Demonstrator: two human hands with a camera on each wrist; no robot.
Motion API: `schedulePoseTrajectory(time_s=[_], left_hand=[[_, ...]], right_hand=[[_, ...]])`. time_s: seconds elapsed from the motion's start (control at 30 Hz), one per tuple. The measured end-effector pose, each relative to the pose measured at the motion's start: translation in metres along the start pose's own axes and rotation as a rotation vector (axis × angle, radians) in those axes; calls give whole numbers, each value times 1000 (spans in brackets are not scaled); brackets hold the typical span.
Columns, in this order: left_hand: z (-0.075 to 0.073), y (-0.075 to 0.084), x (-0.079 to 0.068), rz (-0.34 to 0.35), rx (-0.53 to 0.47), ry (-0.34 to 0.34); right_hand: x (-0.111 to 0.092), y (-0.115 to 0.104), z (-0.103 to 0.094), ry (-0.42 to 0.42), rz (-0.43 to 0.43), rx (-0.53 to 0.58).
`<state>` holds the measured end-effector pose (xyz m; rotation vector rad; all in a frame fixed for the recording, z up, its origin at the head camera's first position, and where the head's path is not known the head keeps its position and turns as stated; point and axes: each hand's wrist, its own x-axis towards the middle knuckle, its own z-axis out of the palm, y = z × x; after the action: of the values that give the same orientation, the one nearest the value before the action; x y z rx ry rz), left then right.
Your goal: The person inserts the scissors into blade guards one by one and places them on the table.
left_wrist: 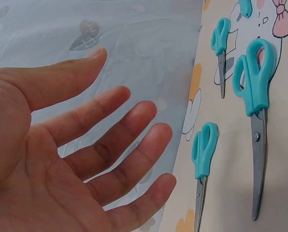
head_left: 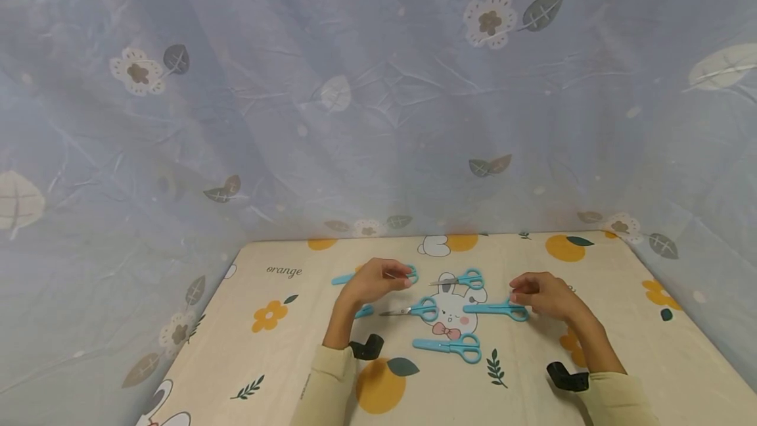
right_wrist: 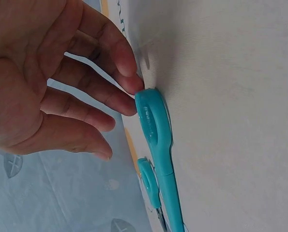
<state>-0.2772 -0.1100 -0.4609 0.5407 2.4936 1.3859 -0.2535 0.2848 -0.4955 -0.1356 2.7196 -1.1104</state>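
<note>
My left hand (head_left: 377,280) hovers over the left group of scissors, holding nothing, fingers loosely spread. Behind it are blue-handled scissors (left_wrist: 205,150) with a bare steel blade, its tip out of the left wrist view. Larger bare-bladed scissors (head_left: 422,309) lie nearer the front, and another bare pair (head_left: 470,279) lies farther back. My right hand (head_left: 547,296), fingers relaxed, is at the handle of scissors (head_left: 497,309) whose blade is in a blue cover; whether a fingertip touches it I cannot tell. In front lie more covered scissors (head_left: 447,346).
Blue pieces, looking like blade covers, show beside the left hand: one piece (head_left: 342,279) at the back and another piece (head_left: 364,311) by the wrist, partly hidden. A patterned cloth (head_left: 284,321) covers the table. A grey-blue floral curtain (head_left: 378,150) hangs behind it.
</note>
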Motion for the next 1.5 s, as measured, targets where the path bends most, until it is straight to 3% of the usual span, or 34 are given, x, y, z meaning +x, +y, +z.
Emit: schedulePoseTrajectory(time_s=[0.2,0.4,0.87,1.23,1.5], left_hand=[[-3,0,-2,10,17,-1],[-6,-1,-5,4,7,-9],[-5,-15,-15,-18,58,-67],[-12,-29,-31,-6,82,-85],[-15,-35,-38,0,108,-41]], right_hand=[[-1,-4,-1,29,-43,-72],[-2,-13,2,34,-90,-77],[0,-32,34,-22,-262,-51],[-4,-43,45,-8,-301,-33],[-1,-46,48,-5,-325,-37]])
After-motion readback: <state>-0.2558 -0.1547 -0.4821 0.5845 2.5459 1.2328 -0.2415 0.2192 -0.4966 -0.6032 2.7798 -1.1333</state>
